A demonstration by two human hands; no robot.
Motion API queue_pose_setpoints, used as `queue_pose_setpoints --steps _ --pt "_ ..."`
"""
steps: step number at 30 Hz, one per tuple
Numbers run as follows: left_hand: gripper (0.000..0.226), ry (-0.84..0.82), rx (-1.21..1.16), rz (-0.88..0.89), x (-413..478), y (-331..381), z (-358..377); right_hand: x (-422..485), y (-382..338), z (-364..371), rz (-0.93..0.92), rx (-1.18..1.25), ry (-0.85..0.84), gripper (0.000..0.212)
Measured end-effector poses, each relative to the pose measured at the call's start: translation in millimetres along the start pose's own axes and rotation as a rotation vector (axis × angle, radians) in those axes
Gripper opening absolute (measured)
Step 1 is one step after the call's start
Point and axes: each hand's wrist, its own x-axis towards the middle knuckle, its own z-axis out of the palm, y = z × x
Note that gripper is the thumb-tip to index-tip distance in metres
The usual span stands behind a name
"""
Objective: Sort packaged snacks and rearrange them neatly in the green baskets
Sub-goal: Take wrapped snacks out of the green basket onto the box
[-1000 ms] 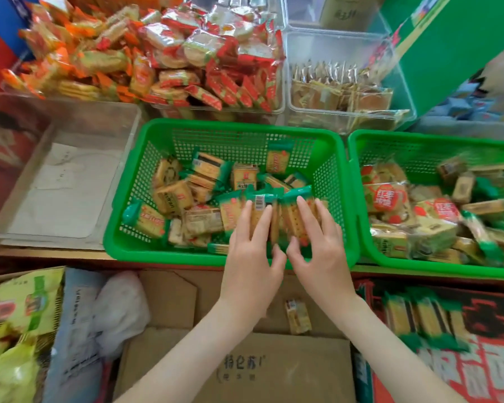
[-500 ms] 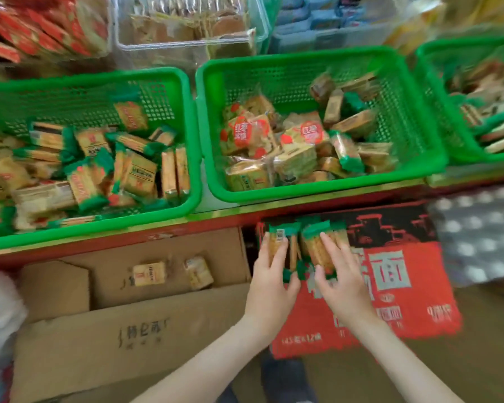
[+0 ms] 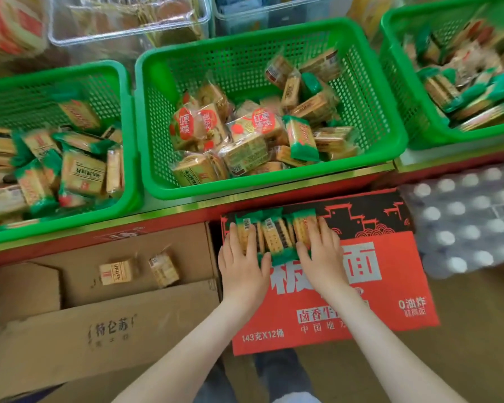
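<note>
As things stand: green plastic mesh baskets [image 3: 274, 189] jumbled; sorting looks mostly undone.
Grip: left hand [image 3: 243, 263], right hand [image 3: 322, 257] flat-fingered, pressing green-ended biscuit packets [image 3: 275, 234].

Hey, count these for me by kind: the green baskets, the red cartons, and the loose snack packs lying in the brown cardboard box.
Green baskets: 3
Red cartons: 1
Snack packs in the brown cardboard box: 2
Total: 6
</note>
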Motion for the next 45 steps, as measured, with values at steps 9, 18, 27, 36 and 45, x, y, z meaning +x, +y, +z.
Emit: queue_pose_setpoints --steps 9,18,27,36,45 --pt "0.047 0.307 0.018 0.446 1.2 -19.9 -72.9 -11.6 -93.1 -19.0 -0.454 0.002 0.251 0.05" --pt "0.04 0.526 0.026 0.286 33.8 -166.4 -198.5 6.9 -275.4 10.2 -0.809 0.164 0.241 0.044" --pt "0.051 0.247 0.034 0.101 97.1 -277.5 -282.4 68.6 -413.5 72.2 -0.628 -0.412 -0.204 0.089" --pt "0.098 -0.279 0.491 0.084 149.5 -317.8 -289.6 88.9 -411.6 89.2 -0.534 -0.507 -0.185 0.094" --pt "0.1 0.006 0.484 0.188 116.1 -298.3 -308.5 65.9 -427.9 76.5 -0.604 -0.4 -0.246 0.105"
